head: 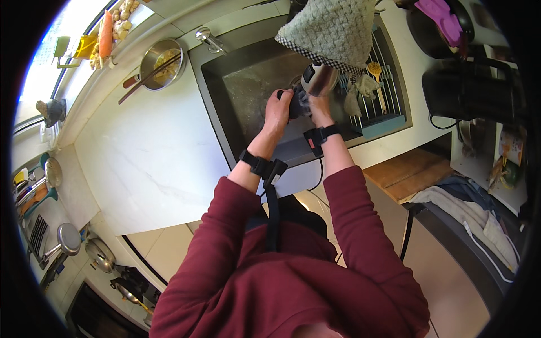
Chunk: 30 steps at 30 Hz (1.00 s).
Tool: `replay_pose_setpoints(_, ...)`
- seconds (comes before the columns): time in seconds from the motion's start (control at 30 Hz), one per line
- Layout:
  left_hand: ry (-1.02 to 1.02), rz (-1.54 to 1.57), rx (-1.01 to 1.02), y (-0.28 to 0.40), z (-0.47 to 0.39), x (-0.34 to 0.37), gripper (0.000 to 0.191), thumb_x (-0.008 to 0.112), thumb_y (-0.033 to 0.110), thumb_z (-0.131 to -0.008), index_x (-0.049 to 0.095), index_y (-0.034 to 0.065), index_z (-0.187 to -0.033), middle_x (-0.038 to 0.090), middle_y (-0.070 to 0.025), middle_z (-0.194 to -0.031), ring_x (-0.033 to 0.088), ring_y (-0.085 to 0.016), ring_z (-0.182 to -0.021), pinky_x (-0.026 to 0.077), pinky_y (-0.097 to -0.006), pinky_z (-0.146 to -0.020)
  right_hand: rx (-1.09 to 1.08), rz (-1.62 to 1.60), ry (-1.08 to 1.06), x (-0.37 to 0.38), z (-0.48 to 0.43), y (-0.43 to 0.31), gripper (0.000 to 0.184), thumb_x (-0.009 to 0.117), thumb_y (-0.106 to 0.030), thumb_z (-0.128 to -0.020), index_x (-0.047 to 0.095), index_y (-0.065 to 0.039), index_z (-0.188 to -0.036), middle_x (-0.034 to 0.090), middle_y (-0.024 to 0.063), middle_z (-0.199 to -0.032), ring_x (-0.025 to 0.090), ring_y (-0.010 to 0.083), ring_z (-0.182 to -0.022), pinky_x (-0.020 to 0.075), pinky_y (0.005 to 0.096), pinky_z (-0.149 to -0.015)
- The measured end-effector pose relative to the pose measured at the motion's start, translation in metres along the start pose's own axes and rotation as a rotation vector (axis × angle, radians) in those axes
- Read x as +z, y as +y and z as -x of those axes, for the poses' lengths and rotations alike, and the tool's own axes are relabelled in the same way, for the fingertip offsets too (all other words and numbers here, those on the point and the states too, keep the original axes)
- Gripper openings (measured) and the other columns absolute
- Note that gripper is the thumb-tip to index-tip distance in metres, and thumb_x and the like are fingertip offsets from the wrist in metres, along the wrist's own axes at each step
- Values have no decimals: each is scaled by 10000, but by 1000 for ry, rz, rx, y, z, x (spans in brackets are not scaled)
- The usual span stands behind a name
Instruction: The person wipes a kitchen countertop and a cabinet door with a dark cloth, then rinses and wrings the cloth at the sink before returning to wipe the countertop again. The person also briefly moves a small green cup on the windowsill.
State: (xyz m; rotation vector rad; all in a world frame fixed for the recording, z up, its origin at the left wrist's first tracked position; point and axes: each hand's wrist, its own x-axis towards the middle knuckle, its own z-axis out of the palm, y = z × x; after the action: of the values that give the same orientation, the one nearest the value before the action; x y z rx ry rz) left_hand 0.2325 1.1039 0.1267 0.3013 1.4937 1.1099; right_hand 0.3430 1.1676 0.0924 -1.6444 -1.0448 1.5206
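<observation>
Over the dark sink basin point(236, 80), my left hand point(279, 109) grips a dark, wet-looking object point(299, 102). Its exact kind is blurred. My right hand point(320, 109) is against the other side of that object, its fingers largely hidden behind a chrome and black faucet spray head point(320, 80). The spray head hangs just above both hands, and a grey textured towel point(334, 31) with a checkered edge covers what is above it. Black straps with small devices sit on both wrists.
Right of the basin stands a dish rack point(382, 124) with a yellow-headed brush point(375, 69). A saucepan point(162, 63) with chopsticks across it sits on the white counter point(156, 156), near a small chrome tap point(209, 40). A carrot point(105, 34) and ginger point(122, 27) lie by the window.
</observation>
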Motion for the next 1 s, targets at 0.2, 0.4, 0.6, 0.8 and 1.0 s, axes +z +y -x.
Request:
replay_pose_setpoints(0.2, 24, 526, -45, 9, -3, 2, 418, 648, 366, -964, 477, 203, -1308, 552, -25, -1166, 560, -165, -1018, 497, -345, -866, 277, -528, -269, -26, 27, 7, 318, 635, -202, -951, 612, -45, -1226, 670, 62, -1123, 654, 167, -1007, 533, 329, -878)
replay_pose_setpoints(0.4, -108, 555, -114, -30, -50, -6, 320, 580, 334, -1002, 556, 130, -1247, 611, -78, -1121, 596, -214, -1012, 516, -372, -880, -489, 142, -277, -1, 85, -19, 529, 690, -62, -884, 552, -85, -1395, 470, 150, -1434, 496, 256, -1292, 395, 348, -1074)
replay_pose_setpoints(0.6, -265, 635, 40, -61, -51, 13, 305, 483, 336, -1035, 603, 80, -1148, 662, -87, -1003, 634, -207, -843, 530, -363, -754, -815, 596, -8, 16, 90, -46, 360, 669, -90, -874, 663, -146, -1230, 666, 151, -1025, 601, 371, -906, 498, 443, -816)
replay_pose_setpoints(0.8, -68, 248, 20, -17, -17, 3, 359, 494, 339, -1001, 651, 20, -1052, 657, -78, -914, 581, -147, -754, 491, -354, -625, -769, 597, 124, 26, 52, -41, 225, 675, -211, -898, 674, -64, -1068, 683, 206, -869, 641, 443, -787, 508, 493, -664)
replay_pose_setpoints(1.0, -23, -97, 16, -1, 1, -3, 377, 531, 390, -988, 615, 35, -1084, 596, -30, -854, 569, -127, -713, 492, -307, -592, -265, 24, 96, 14, 18, -9, 296, 624, -276, -943, 671, 5, -1025, 716, 134, -827, 701, 259, -799, 510, 356, -689)
